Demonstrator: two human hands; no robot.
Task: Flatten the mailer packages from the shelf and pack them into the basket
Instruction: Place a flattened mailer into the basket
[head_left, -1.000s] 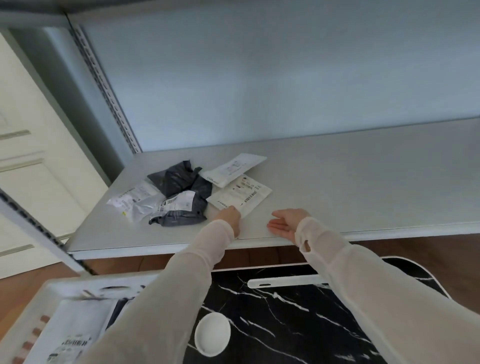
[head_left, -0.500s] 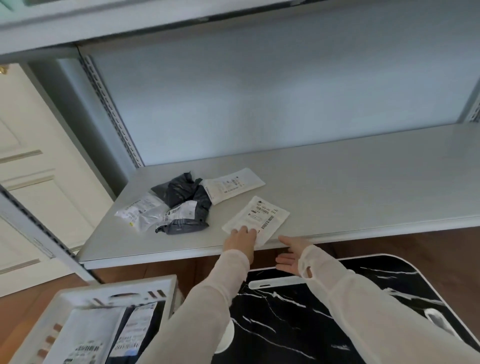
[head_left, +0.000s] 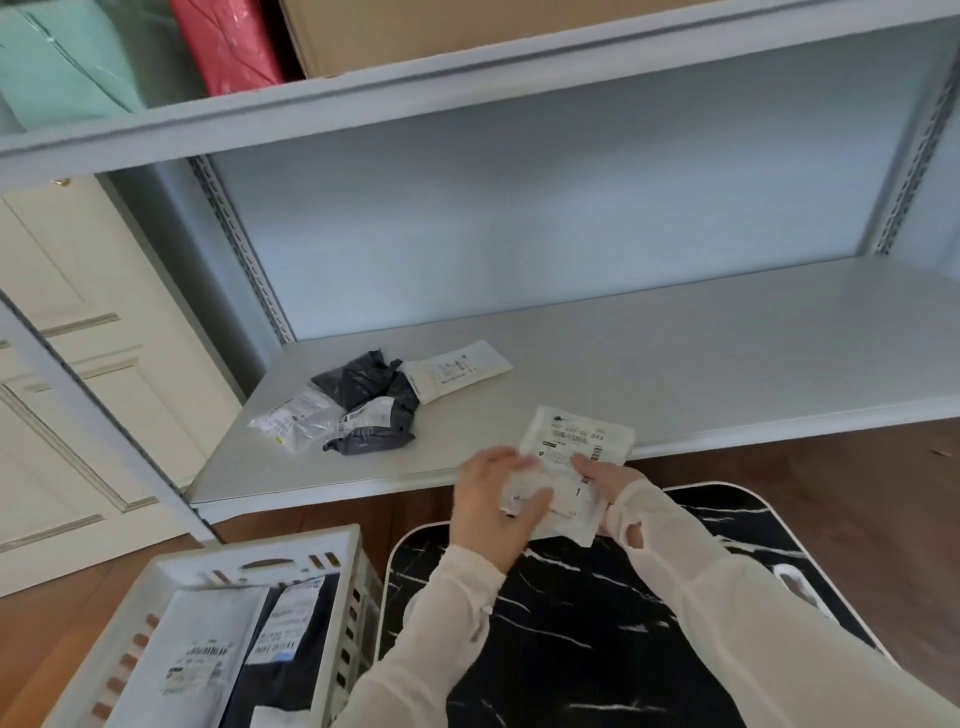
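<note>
A white mailer (head_left: 574, 452) with a printed label hangs half off the front edge of the grey shelf (head_left: 727, 364). My left hand (head_left: 493, 499) grips its near left corner and my right hand (head_left: 605, 475) holds its right side. On the shelf's left part lie a crumpled dark grey mailer (head_left: 371, 405), a clear mailer (head_left: 293, 423) and another white mailer (head_left: 454, 369). The white slotted basket (head_left: 332, 551) stands at the lower left with flat white and dark mailers inside.
A black marble-patterned table (head_left: 597, 623) lies under my arms, right of the basket. The upper shelf holds a green package (head_left: 62, 67), a red package (head_left: 228, 41) and a cardboard box (head_left: 415, 26). A cream panelled door (head_left: 78, 338) is at the left.
The white mailer slid from mid-shelf toward me and over the front edge. Both hands, which rested flat on or near it, now hold it. The view tilted up, showing the upper shelf.
</note>
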